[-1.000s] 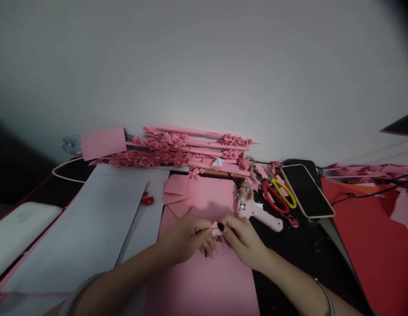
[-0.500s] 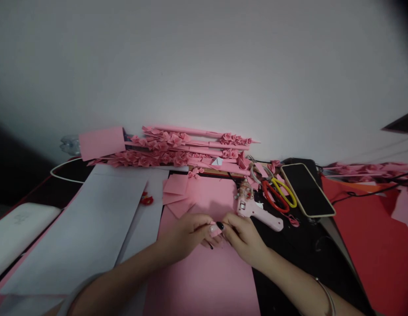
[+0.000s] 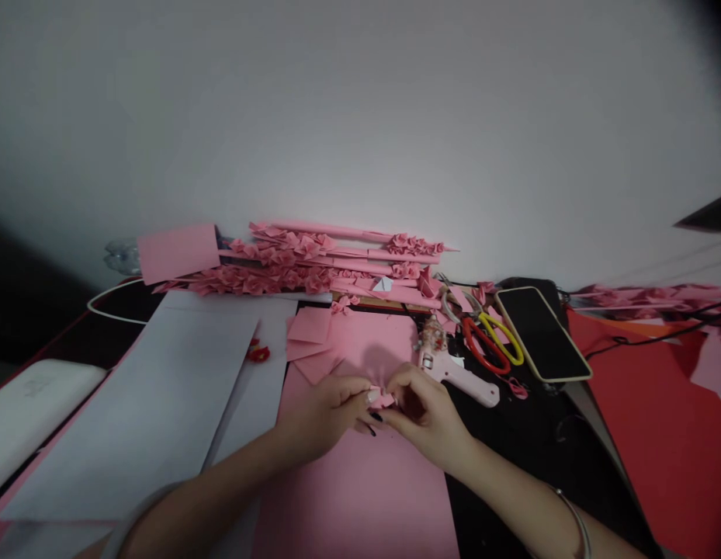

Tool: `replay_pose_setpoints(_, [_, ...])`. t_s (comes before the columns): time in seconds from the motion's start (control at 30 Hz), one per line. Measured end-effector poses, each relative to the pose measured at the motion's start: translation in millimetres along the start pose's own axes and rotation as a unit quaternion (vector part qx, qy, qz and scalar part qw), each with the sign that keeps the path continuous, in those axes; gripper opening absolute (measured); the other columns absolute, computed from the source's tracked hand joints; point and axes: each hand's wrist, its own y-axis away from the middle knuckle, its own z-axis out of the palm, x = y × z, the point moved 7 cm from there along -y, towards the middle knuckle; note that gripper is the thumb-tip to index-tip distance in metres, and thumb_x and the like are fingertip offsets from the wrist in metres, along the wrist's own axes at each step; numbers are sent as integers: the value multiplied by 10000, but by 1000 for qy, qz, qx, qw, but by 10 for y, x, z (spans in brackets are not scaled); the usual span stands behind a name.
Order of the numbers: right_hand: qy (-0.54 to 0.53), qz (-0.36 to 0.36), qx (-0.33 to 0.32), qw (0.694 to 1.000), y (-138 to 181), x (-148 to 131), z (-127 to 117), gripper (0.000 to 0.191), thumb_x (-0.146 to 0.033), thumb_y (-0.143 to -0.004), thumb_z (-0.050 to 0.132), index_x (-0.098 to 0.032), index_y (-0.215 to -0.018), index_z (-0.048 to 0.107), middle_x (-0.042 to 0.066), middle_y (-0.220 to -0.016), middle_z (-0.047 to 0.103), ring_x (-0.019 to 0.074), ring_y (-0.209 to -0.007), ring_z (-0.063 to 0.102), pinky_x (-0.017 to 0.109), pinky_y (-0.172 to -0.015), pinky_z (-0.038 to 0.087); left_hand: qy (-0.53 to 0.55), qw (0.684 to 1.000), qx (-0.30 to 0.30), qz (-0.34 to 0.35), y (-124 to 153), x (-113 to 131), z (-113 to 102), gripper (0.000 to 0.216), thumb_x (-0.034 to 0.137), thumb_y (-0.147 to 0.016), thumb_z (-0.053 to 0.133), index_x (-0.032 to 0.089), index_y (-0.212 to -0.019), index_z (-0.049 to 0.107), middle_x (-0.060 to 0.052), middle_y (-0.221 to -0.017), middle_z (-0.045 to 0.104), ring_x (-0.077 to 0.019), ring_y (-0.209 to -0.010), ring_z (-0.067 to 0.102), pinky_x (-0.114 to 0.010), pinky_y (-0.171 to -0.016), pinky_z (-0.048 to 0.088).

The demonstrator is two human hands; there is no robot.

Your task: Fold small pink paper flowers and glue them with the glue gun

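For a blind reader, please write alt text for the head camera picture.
Two hands, the left hand and right hand, pinch a small folded pink paper piece over a large pink sheet. Behind lie a pink glue gun, scissors, a phone and pink paper roses.

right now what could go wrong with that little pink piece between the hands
1. Both hands, left and right, pinch the small pink piece; it could crush or tear.
2. The glue gun lies just beside the right hand; a knuckle may brush its tip.
3. The scissors lie close behind.
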Motion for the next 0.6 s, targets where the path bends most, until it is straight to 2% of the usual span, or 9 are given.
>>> replay_pose_setpoints(0.37, [-30,40,-13,999,4,84,13,205,-244,-762,731,-199,-749,532,-20,-689,541,129,-606,482,229,-553,366,-33,999,-14,23,-1,42,5,228,337,-870,492,165,-745,573,4,-715,549,-140,-720,580,-254,-691,521])
replay_pose_setpoints(0.6, [-50,48,-14,997,-9,102,17,217,-170,-716,752,-203,-793,552,-36,-697,515,125,-607,470,223,-554,354,-12,999,-21,25,-8,22,9,202,316,-860,518,165,-739,577,12,-706,546,-134,-709,568,-233,-688,505])
